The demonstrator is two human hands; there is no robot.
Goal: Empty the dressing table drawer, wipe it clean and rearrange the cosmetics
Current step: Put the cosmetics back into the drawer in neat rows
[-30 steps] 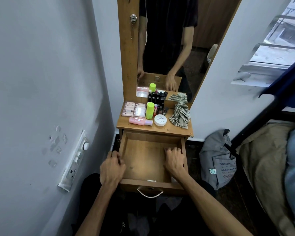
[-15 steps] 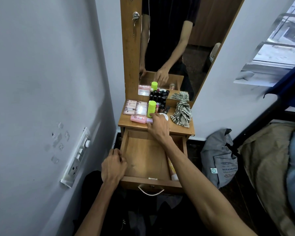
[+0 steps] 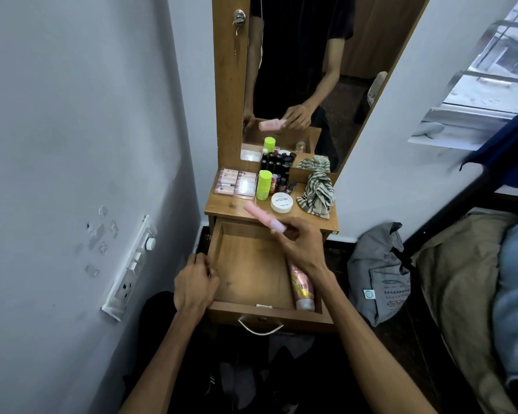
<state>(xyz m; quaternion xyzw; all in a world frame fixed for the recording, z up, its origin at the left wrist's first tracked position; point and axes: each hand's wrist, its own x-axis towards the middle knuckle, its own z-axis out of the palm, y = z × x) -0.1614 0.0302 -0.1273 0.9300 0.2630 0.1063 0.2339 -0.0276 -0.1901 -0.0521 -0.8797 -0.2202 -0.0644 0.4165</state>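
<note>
Pink bottle held over the open dressing table drawer

The drawer (image 3: pixel 248 264) stands pulled out, with a pink-and-gold tube (image 3: pixel 302 286) lying along its right wall. The left hand (image 3: pixel 195 283) grips the drawer's left wall, fingers curled over the edge. The right hand (image 3: pixel 299 243) pinches the capped end of the pink bottle (image 3: pixel 262 218) above the drawer's back edge. On the tabletop: a striped cloth (image 3: pixel 317 194) at the right edge, a green-capped bottle (image 3: pixel 264 184), a white jar (image 3: pixel 281 202).
</note>
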